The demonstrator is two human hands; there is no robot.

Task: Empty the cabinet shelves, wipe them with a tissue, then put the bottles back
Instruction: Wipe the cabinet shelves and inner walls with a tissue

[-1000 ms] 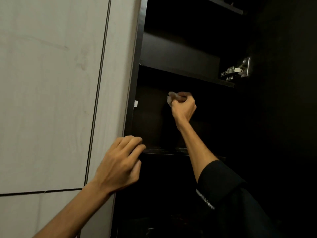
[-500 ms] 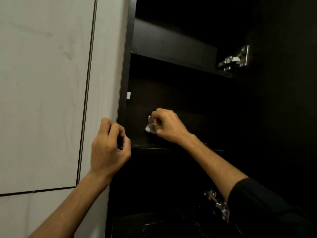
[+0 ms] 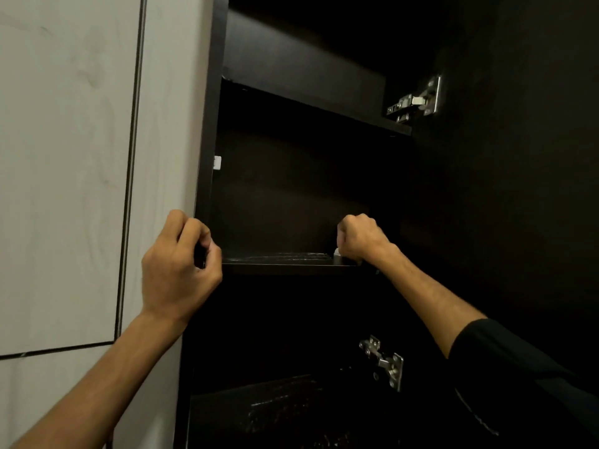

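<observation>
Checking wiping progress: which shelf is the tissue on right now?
The middle shelf, level with both hands. The right hand presses the tissue onto its right end; the upper shelf and bottom shelf are untouched.

The dark cabinet (image 3: 207,131) stands open, its interior nearly black. Its middle shelf (image 3: 278,259) is a dark board, bare along its visible front with faint pale streaks. A small white tissue (image 3: 337,252) rests on that shelf's right part, mostly hidden under a fist. The shelf above (image 3: 311,103) and the lower shelf (image 3: 259,413) show no bottles.
</observation>
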